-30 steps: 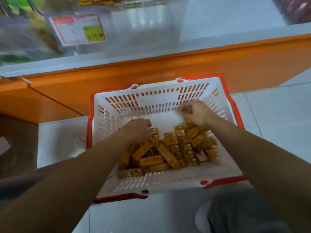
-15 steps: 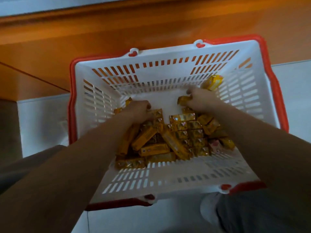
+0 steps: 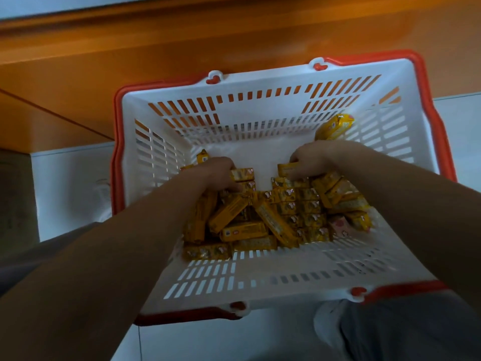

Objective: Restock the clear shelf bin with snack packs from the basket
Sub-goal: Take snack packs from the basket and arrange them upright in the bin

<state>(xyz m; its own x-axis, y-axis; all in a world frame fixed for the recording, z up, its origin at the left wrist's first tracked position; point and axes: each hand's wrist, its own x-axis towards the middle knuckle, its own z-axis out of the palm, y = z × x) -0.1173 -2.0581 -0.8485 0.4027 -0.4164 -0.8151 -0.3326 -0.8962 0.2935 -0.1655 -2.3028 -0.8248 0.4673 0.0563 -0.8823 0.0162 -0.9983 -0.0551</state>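
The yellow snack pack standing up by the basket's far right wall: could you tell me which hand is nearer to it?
Right. The right hand lies beside the snack pack, on its near side; the left hand is across the basket, over the pile's left part.

No text is readable. The yellow snack packs [image 3: 242,231] below and btw. the left hand [image 3: 216,173] and right hand [image 3: 317,157] carry small print and pics, all too blurred to read. Same for the single pack [image 3: 335,127] just beyond the right hand.
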